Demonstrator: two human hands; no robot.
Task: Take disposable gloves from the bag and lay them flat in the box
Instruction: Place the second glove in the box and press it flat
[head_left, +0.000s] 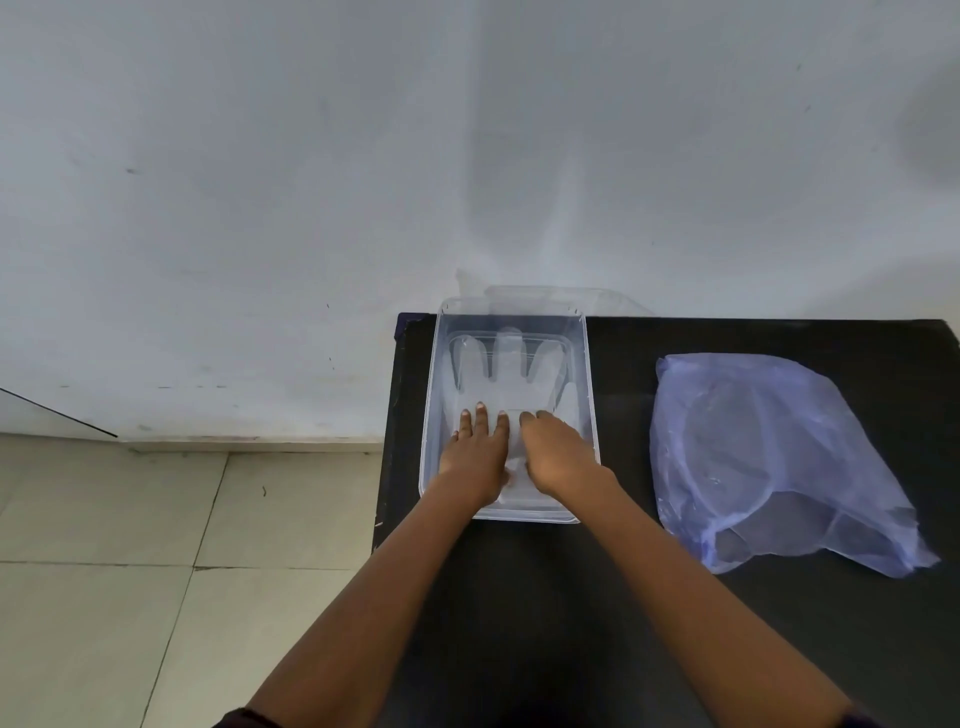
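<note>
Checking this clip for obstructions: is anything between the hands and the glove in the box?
Nothing visible. Both the left hand and right hand rest palm-down directly on the clear glove lying flat inside the box.

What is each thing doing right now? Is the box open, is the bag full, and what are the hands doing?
Box: open, no lid on it, standing on the black table.
Glove: lying flat inside the box, fingers spread, pointing away.
Left hand: palm down, pressing the glove flat.
Right hand: palm down, pressing the glove too.
Bag: lying crumpled to the right of the box, untouched; contents unclear.
</note>
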